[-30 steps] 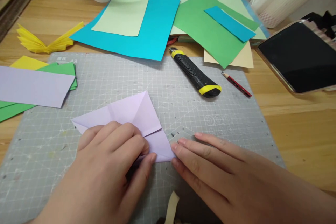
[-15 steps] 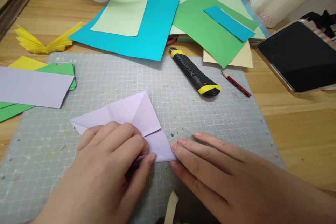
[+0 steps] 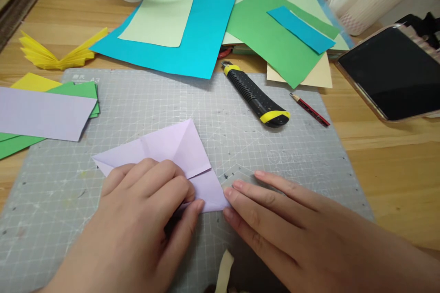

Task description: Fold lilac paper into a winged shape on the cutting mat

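A folded lilac paper (image 3: 172, 149) lies on the grey cutting mat (image 3: 240, 146). My left hand (image 3: 137, 224) rests on the paper's near part, its fingers curled and pressing the paper down, with the thumb at the lower fold. My right hand (image 3: 285, 224) lies flat on the mat to the right, fingers stretched out, its fingertips touching the paper's right corner.
A black and yellow utility knife (image 3: 256, 96) and a red pencil (image 3: 309, 110) lie on the mat's far right. Blue (image 3: 192, 41), green (image 3: 271, 41) and pale sheets cover the desk behind. A lilac strip (image 3: 41, 112), a yellow pleated fan (image 3: 57, 52) and a phone (image 3: 392, 71) flank the mat.
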Available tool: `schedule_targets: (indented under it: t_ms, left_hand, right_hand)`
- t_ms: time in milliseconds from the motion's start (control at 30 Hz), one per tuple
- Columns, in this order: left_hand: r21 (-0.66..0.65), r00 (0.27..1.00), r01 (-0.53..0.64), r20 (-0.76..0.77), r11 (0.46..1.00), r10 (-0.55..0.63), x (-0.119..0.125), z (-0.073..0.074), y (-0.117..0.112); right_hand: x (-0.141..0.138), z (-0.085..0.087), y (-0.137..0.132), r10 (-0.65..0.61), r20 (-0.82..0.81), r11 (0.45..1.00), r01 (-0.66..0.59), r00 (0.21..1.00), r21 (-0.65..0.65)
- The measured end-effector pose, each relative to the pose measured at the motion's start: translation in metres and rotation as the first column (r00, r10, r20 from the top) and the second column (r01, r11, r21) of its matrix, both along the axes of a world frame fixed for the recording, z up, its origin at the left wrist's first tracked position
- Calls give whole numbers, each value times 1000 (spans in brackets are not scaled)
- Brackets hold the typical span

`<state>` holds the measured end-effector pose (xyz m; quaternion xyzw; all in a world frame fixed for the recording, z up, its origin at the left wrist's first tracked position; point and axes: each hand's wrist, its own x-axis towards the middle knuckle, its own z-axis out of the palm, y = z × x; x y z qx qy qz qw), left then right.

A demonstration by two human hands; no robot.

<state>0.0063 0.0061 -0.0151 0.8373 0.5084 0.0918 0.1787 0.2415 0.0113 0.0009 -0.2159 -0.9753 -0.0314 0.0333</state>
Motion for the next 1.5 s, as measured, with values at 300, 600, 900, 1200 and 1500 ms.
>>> schedule_targets:
  t_ms: [300,600,900,1200,1500]
  left_hand:
    - [7,1000,-3,20,1000,3,1,-1,0]
    - [-1,1000,-2,13,1000,2,1,-1,1]
    - [13,1000,-3,17,1000,3,2,-1,2]
    - [20,1000,2,15,1000,-3,0,-2,0]
    - [21,1000,-10,19,1000,10,2,-1,2]
  right_hand:
    - [4,3,-2,18,5,999,-18,1000,-36]
    - [1,2,0,8,27,999,-7,1000,-34]
    - [2,0,1,22,34,998,-20,999,-58]
    - [2,3,-1,2,20,997,-1,1000,-79]
    - [5,-6,-7,8,-16,1000,-9,1000,-23]
